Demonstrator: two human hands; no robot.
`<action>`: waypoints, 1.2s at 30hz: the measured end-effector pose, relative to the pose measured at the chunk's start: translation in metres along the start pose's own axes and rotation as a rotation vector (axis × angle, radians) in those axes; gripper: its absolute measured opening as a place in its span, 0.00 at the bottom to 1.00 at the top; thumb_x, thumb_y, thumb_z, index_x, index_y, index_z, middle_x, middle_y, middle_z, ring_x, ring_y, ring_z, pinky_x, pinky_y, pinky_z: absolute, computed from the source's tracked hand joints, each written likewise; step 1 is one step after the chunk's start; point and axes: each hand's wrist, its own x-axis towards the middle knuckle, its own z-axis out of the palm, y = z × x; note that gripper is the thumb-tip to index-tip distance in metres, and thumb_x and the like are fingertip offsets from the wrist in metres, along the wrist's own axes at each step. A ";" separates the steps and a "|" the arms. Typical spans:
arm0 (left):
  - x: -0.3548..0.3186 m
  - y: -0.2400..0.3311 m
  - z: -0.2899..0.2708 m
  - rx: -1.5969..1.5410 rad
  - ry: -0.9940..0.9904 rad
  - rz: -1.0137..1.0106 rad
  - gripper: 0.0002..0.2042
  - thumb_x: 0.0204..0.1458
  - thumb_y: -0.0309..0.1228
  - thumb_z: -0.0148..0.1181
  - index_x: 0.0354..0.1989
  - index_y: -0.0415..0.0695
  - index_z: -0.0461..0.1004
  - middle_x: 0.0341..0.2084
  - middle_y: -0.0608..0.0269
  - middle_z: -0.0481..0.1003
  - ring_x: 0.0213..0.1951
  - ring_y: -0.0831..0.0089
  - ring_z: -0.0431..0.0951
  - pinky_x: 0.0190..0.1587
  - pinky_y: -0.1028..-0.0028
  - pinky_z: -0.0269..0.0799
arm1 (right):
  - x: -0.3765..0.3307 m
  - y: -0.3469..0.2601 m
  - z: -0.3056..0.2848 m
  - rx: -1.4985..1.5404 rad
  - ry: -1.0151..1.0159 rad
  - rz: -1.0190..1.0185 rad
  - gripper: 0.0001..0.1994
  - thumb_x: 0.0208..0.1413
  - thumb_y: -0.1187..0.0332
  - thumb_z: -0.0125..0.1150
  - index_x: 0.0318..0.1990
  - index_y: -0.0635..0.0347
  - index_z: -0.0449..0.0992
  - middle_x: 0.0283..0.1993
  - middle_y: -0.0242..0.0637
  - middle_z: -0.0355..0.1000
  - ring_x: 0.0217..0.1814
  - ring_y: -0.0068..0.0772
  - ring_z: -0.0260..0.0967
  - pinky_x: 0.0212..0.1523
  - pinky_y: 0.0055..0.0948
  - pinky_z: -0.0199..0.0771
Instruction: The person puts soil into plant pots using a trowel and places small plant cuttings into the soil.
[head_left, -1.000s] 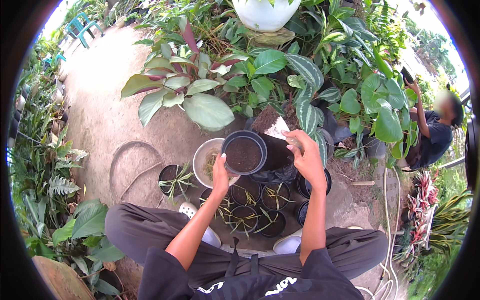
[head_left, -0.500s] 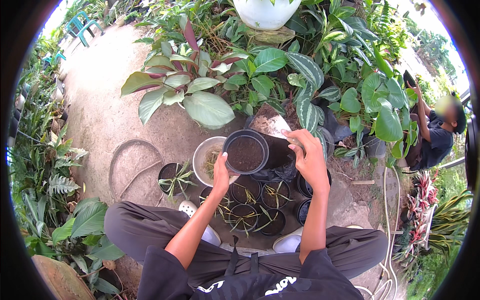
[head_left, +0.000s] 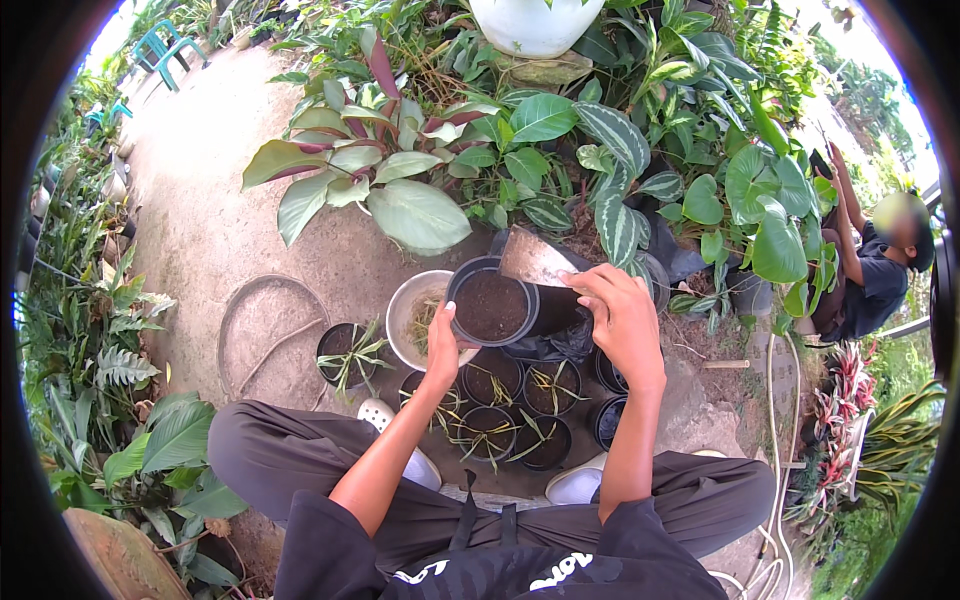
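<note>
- Small black round plastic pots (head_left: 545, 460), several bearing narrow green leaves: grouped on the bare brown ground (head_left: 340, 260) between the feet; the forearms partly cover the outer ones.
- Left hand (head_left: 441, 345): clamped on the left rim of a black round plastic soil-filled pot (head_left: 468, 272), located before the body; underside fingers hidden.
- Right hand (head_left: 620, 310): gripping a white, soil-smeared, flat scoop (head_left: 535, 260); grip end concealed. Blade overlaps the soil-filled pot's far-right rim; contact indeterminate.
- White round bowl (head_left: 392, 325): right portion obscured.
- White rounded planter (head_left: 535, 28), beyond the ground's planted far edge: top cut off.
</note>
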 end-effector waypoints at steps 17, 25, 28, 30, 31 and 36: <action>-0.006 0.004 0.004 0.151 -0.110 0.021 0.33 0.66 0.46 0.44 0.70 0.30 0.61 0.59 0.45 0.73 0.60 0.60 0.73 0.64 0.67 0.64 | -0.016 0.001 0.017 -0.067 -0.356 0.300 0.17 0.49 0.78 0.62 0.45 0.50 0.85 0.41 0.41 0.80 0.48 0.50 0.76 0.50 0.45 0.73; -0.005 -0.001 0.004 0.210 -0.080 0.024 0.33 0.65 0.49 0.44 0.70 0.33 0.61 0.59 0.48 0.73 0.48 0.67 0.78 0.39 0.71 0.77 | -0.023 -0.013 0.021 -0.031 -0.500 0.335 0.14 0.54 0.73 0.62 0.48 0.48 0.85 0.44 0.41 0.80 0.52 0.49 0.75 0.54 0.43 0.73; -0.005 0.000 0.003 0.227 -0.101 0.020 0.35 0.65 0.50 0.45 0.72 0.34 0.59 0.59 0.48 0.73 0.47 0.67 0.78 0.39 0.72 0.77 | -0.022 -0.015 0.024 -0.001 -0.458 0.298 0.14 0.56 0.72 0.61 0.49 0.48 0.84 0.45 0.41 0.79 0.52 0.47 0.74 0.54 0.44 0.71; -0.005 0.002 0.004 0.246 -0.107 0.016 0.36 0.65 0.51 0.45 0.72 0.34 0.58 0.60 0.48 0.72 0.48 0.66 0.78 0.39 0.71 0.78 | -0.022 -0.014 0.025 -0.015 -0.433 0.292 0.14 0.57 0.72 0.61 0.49 0.48 0.84 0.44 0.41 0.79 0.52 0.48 0.74 0.54 0.45 0.71; -0.006 -0.001 0.003 0.249 -0.097 0.016 0.36 0.65 0.51 0.45 0.73 0.34 0.58 0.60 0.47 0.72 0.49 0.66 0.78 0.39 0.71 0.78 | -0.022 -0.014 0.025 -0.006 -0.442 0.291 0.14 0.56 0.72 0.61 0.49 0.48 0.84 0.44 0.42 0.79 0.52 0.48 0.74 0.54 0.45 0.71; -0.001 -0.009 -0.002 0.205 -0.141 0.004 0.35 0.66 0.50 0.43 0.72 0.33 0.57 0.60 0.45 0.71 0.50 0.65 0.79 0.41 0.68 0.80 | -0.022 -0.016 0.021 -0.012 -0.439 0.293 0.15 0.56 0.72 0.61 0.50 0.48 0.84 0.44 0.42 0.79 0.50 0.49 0.75 0.52 0.46 0.72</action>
